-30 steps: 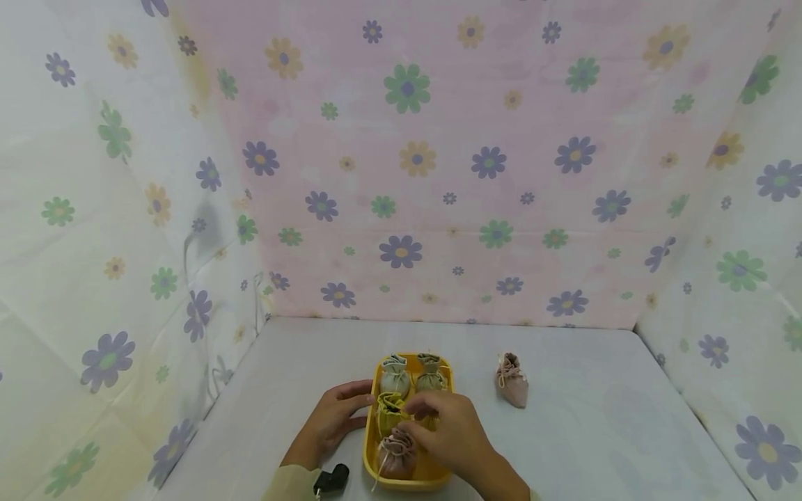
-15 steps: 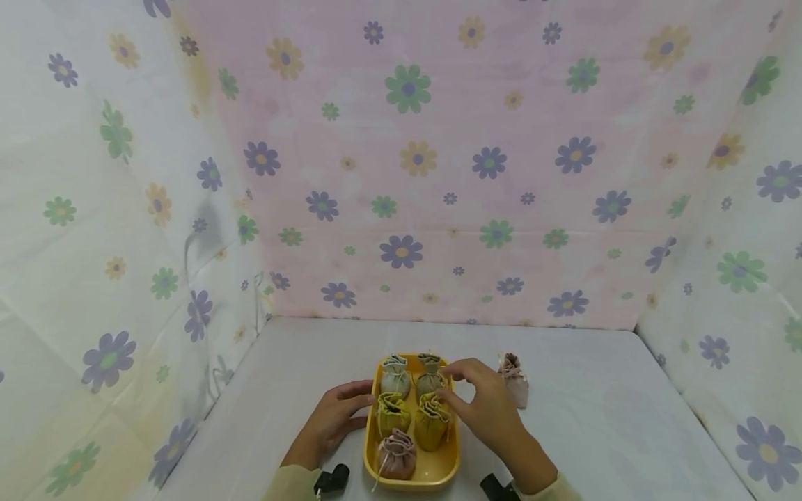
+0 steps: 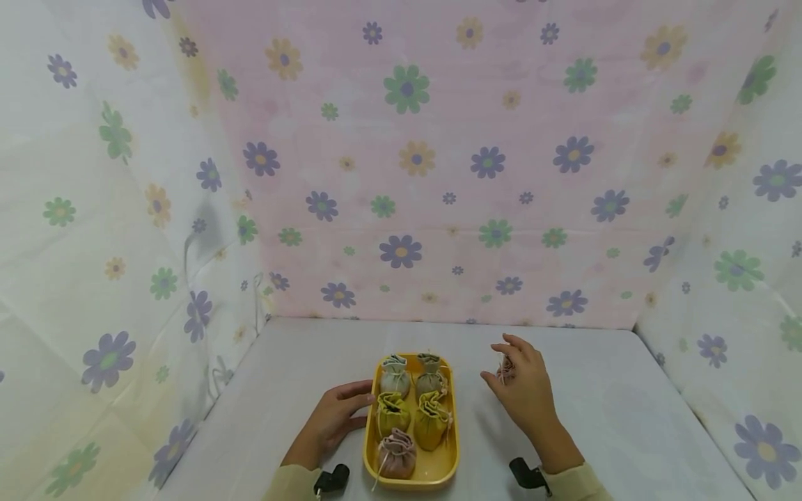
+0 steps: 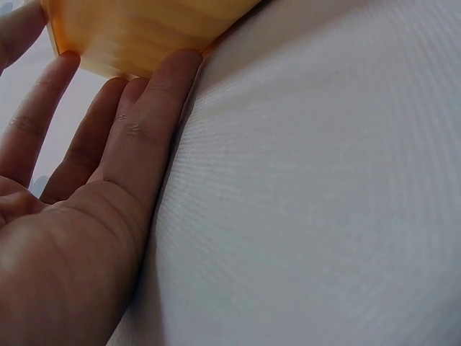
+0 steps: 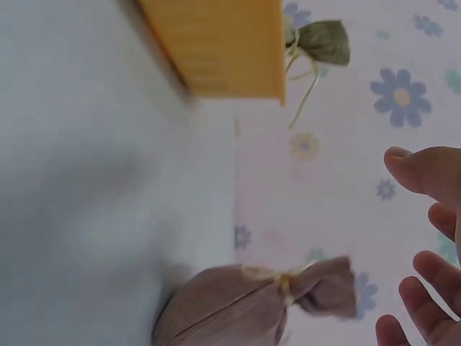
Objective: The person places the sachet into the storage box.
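Observation:
My left hand (image 3: 332, 421) touches the left side of a yellow tray (image 3: 438, 470) with its fingertips. The left wrist view shows those fingers extended against the tray wall (image 4: 144, 36). Inside the tray stand a pale green drawstring pouch (image 3: 395, 383), an olive one (image 3: 429, 381), two yellow-green pouches (image 3: 430, 426) and a dusty pink pouch (image 3: 397, 459). To the right of the tray, my right hand (image 3: 529, 390) hovers at another dusty pink pouch (image 5: 223, 310), hiding most of it in the head view. Its fingers are spread and apart from that pouch in the right wrist view.
A white-covered table (image 3: 301, 348) lies under everything. Flower-patterned cloth (image 3: 451, 209) encloses it at the back and both sides. Black devices sit at the left wrist (image 3: 332, 479) and right wrist (image 3: 528, 474).
My right hand has let go of the right yellow-green pouch, now uncovered in the tray, and has moved right to the pink pouch on the table. My left hand has stayed at the tray.

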Demonstrator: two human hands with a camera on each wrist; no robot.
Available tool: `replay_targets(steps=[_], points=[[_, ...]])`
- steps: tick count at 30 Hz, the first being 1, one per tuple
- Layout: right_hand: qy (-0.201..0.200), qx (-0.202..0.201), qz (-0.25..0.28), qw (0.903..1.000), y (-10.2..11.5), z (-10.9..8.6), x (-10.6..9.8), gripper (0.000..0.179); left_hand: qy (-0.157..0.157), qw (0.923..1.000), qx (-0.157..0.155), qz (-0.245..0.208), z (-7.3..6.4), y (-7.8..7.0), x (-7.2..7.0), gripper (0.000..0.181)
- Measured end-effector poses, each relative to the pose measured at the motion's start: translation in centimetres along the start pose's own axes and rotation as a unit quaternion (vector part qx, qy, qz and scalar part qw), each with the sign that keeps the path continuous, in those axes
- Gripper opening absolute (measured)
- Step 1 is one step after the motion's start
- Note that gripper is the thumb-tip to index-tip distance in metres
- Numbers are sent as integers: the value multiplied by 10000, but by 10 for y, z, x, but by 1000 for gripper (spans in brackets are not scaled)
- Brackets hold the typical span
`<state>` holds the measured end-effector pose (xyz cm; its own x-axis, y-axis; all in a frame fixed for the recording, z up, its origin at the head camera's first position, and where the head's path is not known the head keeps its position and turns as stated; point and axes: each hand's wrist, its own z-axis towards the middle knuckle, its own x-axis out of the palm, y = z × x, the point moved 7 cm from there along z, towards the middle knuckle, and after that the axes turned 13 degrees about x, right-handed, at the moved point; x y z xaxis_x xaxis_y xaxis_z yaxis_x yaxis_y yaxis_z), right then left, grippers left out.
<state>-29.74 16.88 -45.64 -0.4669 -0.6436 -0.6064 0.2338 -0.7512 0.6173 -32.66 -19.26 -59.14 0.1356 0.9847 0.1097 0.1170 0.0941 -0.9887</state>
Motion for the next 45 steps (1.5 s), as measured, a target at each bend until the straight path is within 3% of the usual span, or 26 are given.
replay_targets(steps=[9, 19, 28, 36, 45], points=[[445, 360, 83, 9983, -38, 5, 11, 77, 59, 10000, 48, -23, 0, -2, 0, 63], [882, 1037, 164, 9906, -67, 5, 24, 73, 19, 10000, 12, 39, 0, -1, -1, 64], [825, 1352, 242, 9871, -77, 7, 24, 60, 3, 10000, -2, -4, 1, -1, 0, 65], [546, 1257, 231, 9903, -71, 7, 17, 47, 26, 10000, -1, -4, 0, 0, -1, 65], [330, 1459, 355, 9881, -73, 8, 10, 31, 66, 9999, -33, -69, 1, 1, 1, 65]])
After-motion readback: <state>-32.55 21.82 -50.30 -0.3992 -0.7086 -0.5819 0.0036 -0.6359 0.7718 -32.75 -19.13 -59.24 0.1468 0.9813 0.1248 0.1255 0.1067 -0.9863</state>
